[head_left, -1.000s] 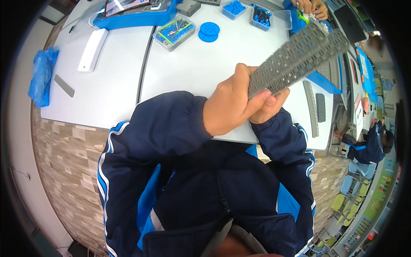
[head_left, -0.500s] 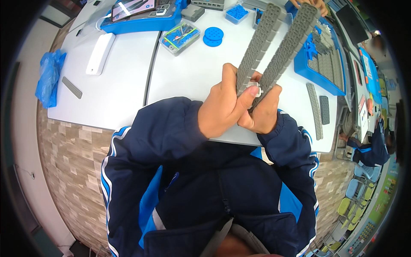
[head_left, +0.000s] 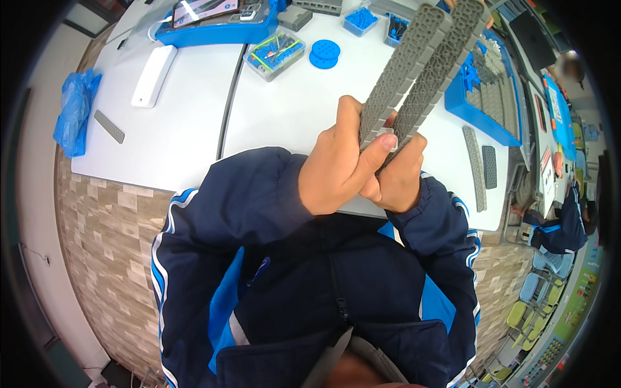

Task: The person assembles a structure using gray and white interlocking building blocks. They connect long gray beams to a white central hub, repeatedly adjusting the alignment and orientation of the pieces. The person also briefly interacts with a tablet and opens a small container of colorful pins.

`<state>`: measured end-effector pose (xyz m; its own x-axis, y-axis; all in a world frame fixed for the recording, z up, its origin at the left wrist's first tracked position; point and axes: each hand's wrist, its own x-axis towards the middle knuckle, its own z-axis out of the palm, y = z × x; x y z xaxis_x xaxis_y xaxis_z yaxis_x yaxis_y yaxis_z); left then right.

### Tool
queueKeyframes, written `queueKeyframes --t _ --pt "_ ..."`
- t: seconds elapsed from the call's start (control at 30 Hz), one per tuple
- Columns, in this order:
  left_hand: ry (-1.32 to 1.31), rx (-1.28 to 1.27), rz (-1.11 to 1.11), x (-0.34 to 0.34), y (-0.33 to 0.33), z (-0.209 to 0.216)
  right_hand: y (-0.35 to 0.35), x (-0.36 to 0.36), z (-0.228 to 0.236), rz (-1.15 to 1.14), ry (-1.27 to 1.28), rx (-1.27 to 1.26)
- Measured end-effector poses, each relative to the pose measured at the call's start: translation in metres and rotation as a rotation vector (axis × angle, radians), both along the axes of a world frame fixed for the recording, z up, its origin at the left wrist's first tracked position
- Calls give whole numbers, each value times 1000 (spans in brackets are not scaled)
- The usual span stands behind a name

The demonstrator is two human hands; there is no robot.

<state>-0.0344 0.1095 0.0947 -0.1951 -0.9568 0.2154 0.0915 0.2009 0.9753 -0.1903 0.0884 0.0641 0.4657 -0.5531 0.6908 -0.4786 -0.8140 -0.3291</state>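
You are holding two long grey perforated beams [head_left: 414,71] in front of your chest, above the near edge of the white tabletop [head_left: 194,129]. Your left hand [head_left: 336,168] is closing around their lower ends, with the thumb pressing across the front, and your right hand [head_left: 398,178] is gripping the same lower ends from the other side. The two beams are lying side by side, touching along most of their length, and they are pointing up and away from you, toward the blue tray of grey parts [head_left: 485,97].

As far as the picture is showing, the beams are already brought together and lined up at the bottom. A small pale piece is sitting between your fingers at the lower ends; I cannot tell if it is a connector already pushed in or only a part being held there. So I am judging that the joining is in the middle: the alignment is done, but the fixing is probably not finished.

Other parts are waiting untouched on the tabletop: a blue round gear [head_left: 325,53], a clear box with small coloured pieces [head_left: 276,53], and two more grey strips [head_left: 482,168] near the right edge. A blue plastic bag [head_left: 74,113] is lying at the far left.
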Motion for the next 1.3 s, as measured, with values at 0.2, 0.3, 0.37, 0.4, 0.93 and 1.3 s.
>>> queueKeyframes --t 0.2,0.3,0.37,0.4,0.93,1.3 --pt "183 -165 25 -2 -20 4 0 14 20 215 -580 449" --pt "98 -99 -14 7 -28 12 -6 7 38 241 -652 691" --pt "116 -6 -47 8 -33 15 -12 7 41 165 -641 783" --pt "61 -38 -42 7 -34 17 -16 9 39 150 -644 749" --pt "40 -190 -11 -25 -16 17 -5 13 13 179 -885 657" --pt "-68 -175 -86 -21 -22 9 -8 7 16 148 -861 743"
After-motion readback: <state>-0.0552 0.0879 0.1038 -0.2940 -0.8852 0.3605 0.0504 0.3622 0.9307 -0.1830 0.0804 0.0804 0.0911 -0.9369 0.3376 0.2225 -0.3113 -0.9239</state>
